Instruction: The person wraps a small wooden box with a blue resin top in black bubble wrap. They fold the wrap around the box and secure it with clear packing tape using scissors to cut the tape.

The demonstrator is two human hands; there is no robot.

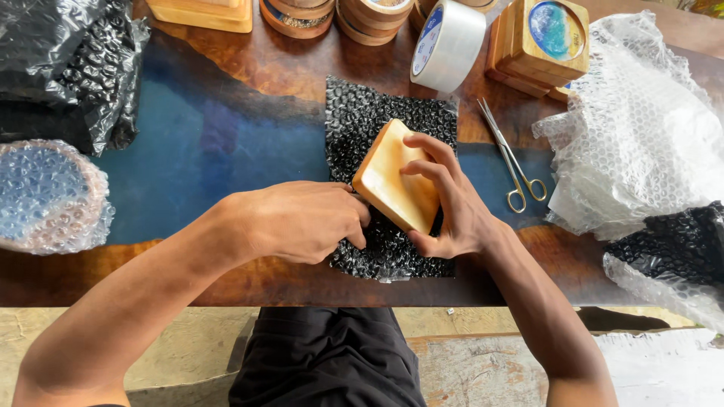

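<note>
Both forearms reach in from the bottom edge and meet over a black bubble sheet [377, 128] spread on the tabletop [211, 143]. The right hand [445, 200] arches over a square wooden block [392, 177], fingertips pressing its top face and thumb hooked under the near edge, so its grip is closed on the block, which sits tilted on the sheet's middle. The left hand [302, 222] lies knuckles-up just beside it, fingers curled and pinching the sheet's edge against the block's left corner. Scissors [513, 158] lie to the right, near clear wrap [641, 128]; a tape roll [449, 45] stands behind the sheet.
</note>
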